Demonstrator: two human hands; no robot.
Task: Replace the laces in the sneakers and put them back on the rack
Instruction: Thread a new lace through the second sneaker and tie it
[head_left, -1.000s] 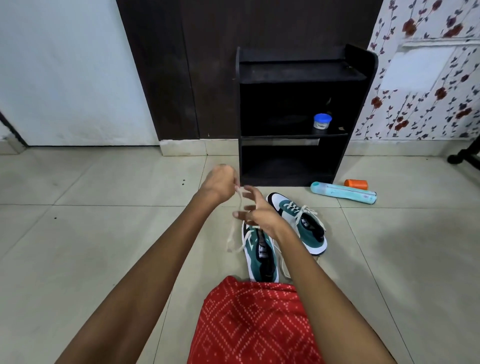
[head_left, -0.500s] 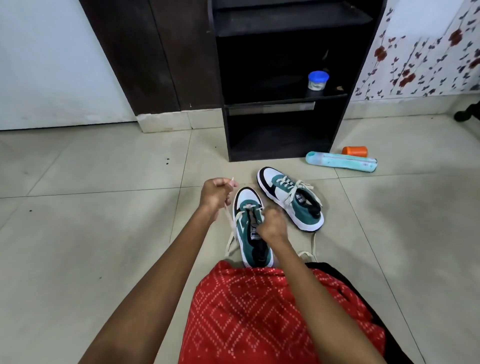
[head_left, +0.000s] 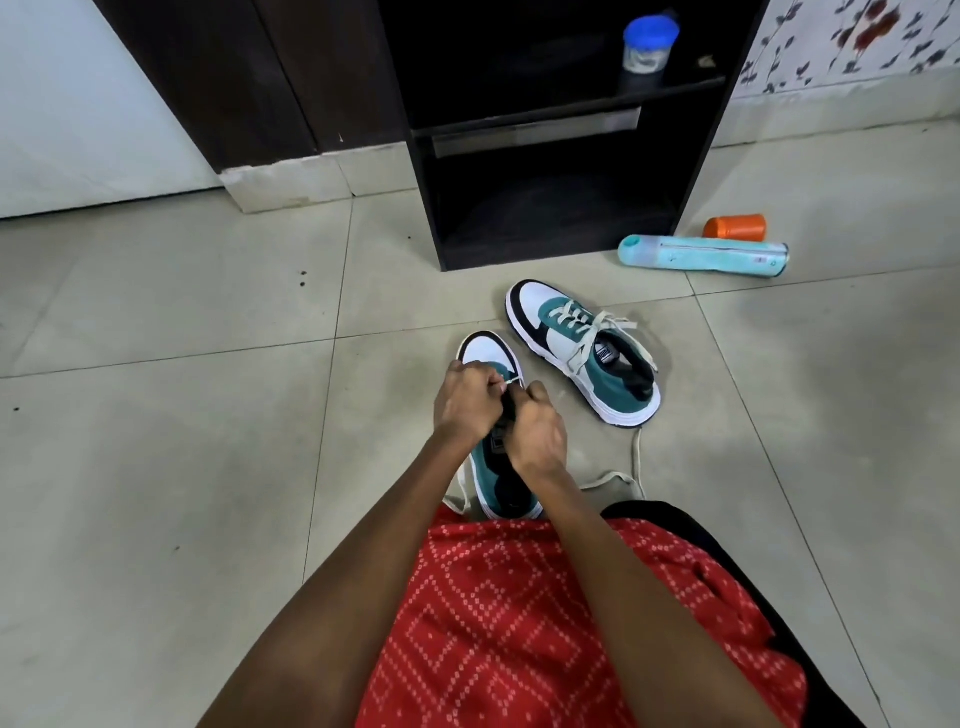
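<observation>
Two teal, white and black sneakers lie on the tiled floor. The near sneaker (head_left: 485, 358) points away from me, and both hands rest on its eyelet area. My left hand (head_left: 467, 402) pinches a cream lace end (head_left: 511, 383) over the toe side. My right hand (head_left: 535, 434) is closed on the sneaker's tongue area beside it. Loose lace (head_left: 618, 475) trails on the floor to the right. The second sneaker (head_left: 582, 351) lies laced, further right. The black shoe rack (head_left: 696, 156) stands behind them.
A blue-lidded jar (head_left: 648, 45) sits on the rack's middle shelf. A turquoise bottle (head_left: 704, 255) and an orange cap (head_left: 735, 227) lie on the floor right of the rack. A dark door (head_left: 234, 78) is at the back left. Red patterned cloth (head_left: 519, 623) covers my lap.
Both hands came down from a raised pull of the lace onto the near sneaker and drew together. The view tilted down and closer to the shoes.
</observation>
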